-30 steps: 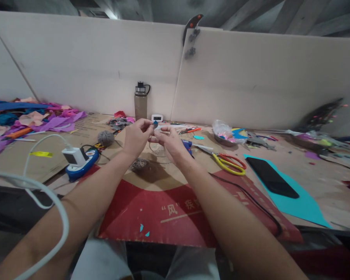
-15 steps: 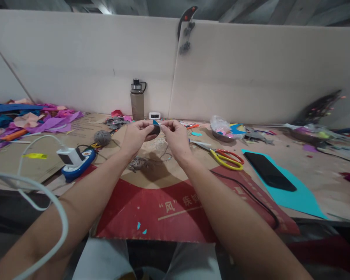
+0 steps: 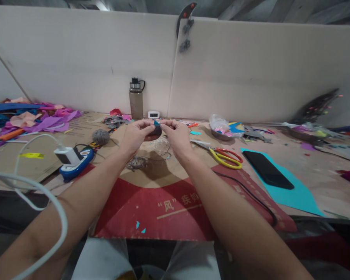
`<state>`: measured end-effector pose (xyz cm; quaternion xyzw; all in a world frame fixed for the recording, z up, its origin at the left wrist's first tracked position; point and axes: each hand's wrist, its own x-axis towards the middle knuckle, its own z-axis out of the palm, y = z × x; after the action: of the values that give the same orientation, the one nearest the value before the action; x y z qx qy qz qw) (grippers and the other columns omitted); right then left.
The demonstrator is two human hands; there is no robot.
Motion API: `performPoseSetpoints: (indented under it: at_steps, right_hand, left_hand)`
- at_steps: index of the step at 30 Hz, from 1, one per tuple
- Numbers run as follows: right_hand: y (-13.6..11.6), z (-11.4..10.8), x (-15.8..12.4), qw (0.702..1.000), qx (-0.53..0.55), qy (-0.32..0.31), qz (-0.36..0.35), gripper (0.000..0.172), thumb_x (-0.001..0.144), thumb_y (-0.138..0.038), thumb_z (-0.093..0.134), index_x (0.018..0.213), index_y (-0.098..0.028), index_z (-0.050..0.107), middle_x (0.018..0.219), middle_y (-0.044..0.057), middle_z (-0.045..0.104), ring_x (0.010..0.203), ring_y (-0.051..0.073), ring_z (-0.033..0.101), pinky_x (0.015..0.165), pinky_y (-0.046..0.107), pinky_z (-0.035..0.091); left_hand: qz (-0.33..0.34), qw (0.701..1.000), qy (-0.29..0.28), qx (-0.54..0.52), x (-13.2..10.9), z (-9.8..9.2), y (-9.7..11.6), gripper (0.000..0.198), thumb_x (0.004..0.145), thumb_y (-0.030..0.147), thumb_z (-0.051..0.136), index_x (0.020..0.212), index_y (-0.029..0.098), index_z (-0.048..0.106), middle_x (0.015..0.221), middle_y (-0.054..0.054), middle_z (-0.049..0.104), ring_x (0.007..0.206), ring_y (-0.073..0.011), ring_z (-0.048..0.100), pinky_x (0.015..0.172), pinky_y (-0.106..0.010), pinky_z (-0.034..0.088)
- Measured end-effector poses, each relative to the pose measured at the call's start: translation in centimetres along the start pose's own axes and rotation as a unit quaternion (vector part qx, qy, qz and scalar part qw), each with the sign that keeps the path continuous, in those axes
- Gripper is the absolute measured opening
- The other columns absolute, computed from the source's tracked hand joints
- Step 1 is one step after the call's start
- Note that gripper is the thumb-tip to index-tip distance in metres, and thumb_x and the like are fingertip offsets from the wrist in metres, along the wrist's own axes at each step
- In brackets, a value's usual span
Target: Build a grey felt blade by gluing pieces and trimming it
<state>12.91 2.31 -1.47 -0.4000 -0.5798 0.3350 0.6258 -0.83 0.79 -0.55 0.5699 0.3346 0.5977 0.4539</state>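
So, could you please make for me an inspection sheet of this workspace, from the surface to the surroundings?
Surface: red-and-brown printed cardboard sheet on a pale table.
Things in hand: small dark rounded piece with a blue pointed piece at its top.
Clutter: grey yarn ball; tangled greyish strands; metal scissors with red and yellow handles; black flat phone on a turquoise sheet.
Grip: left hand holds the dark piece; right hand has fingertips at its right side, what they pinch is unclear.
Cables: white looped cable at left; thin black cable over the cardboard.
Surroundings: upright white panels behind; translucent brown bottle with black lid standing before them.
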Motion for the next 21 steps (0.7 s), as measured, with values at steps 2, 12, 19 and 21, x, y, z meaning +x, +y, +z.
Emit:
performPoseSetpoints:
  at_steps: [2,12,19,21]
  right_hand:
    - [-0.1,-0.1,0.0,1.000,0.006,-0.010,0.012,0.017,0.070,-0.032,0.060,0.075,-0.017,0.066,0.062,-0.003,0.052,0.058,0.008,0.040,0.058,0.023,0.035]
    - [-2.1,-1.2,-0.5,0.974,0.130,-0.085,0.168,0.009,0.065,-0.021,0.063,0.064,-0.016,0.056,0.051,-0.008,0.036,0.045,0.004,0.021,0.043,0.022,0.014]
    - [-1.4,-2.7,0.0,0.927,0.217,-0.179,0.249,0.021,0.063,-0.016,0.069,0.064,-0.018,0.048,0.052,-0.009,0.031,0.047,0.004,0.016,0.041,0.021,0.011]
    - [-1.4,-2.8,-0.1,0.919,0.230,-0.188,0.260,0.020,0.064,-0.015,0.069,0.067,-0.018,0.050,0.052,-0.009,0.033,0.046,0.003,0.016,0.041,0.020,0.014]
  left_hand:
    - [-0.002,1.000,-0.004,0.002,0.1,0.0,0.0,0.023,0.063,0.030,0.073,0.076,0.012,0.066,0.078,-0.003,0.065,0.071,-0.0142,0.063,0.070,-0.036,0.058]
    - [-0.031,0.999,-0.024,0.008,0.0,-0.2,0.4,0.023,0.063,0.028,0.074,0.075,0.011,0.065,0.079,-0.003,0.065,0.072,-0.0138,0.063,0.070,-0.034,0.059]
    - [-0.116,0.990,-0.081,-0.004,0.4,-0.7,0.5,0.025,0.065,0.027,0.076,0.078,0.011,0.061,0.076,-0.006,0.067,0.069,-0.0146,0.065,0.065,-0.030,0.057]
    - [-0.113,0.989,-0.090,-0.013,0.5,-0.8,0.4,0.028,0.064,0.027,0.077,0.079,0.012,0.059,0.075,-0.005,0.067,0.070,-0.0153,0.066,0.065,-0.031,0.058]
